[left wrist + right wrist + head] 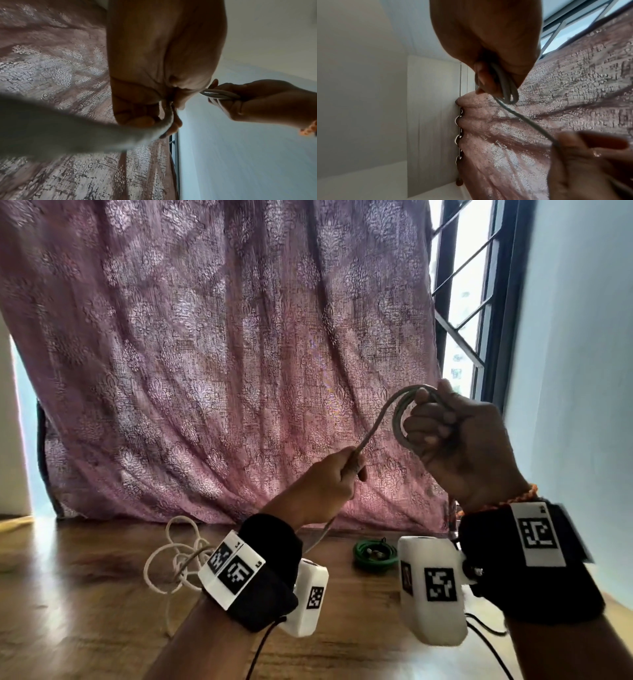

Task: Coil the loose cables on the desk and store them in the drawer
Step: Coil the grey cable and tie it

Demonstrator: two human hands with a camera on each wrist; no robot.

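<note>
We see the grey cable point(371, 424) held up in the air above the tabletop point(102, 611), in front of the pink curtain point(222, 354). Its wound part forms a few small loops at the upper right, gripped in the right hand point(459, 446), whose fingers curl round the bundle while the thumb stands up behind it. From those loops a single strand runs down and to the left into the left hand point(325, 487), which closes round it in a fist; below that fist the strand drops toward the tabletop and joins a loose tangle of pale cable point(174, 559) lying at the left, behind the left wrist. The right wrist view shows the loops point(506, 86) pinched between the fingers, with the strand leading away to the other hand. On the tabletop between the two wrists, toward the far edge, a green cable point(373, 554) lies already coiled into a flat ring. Both wrists carry black bands with white marker blocks. At the far right stands a dark-framed window point(479, 285) beside a pale wall.
</note>
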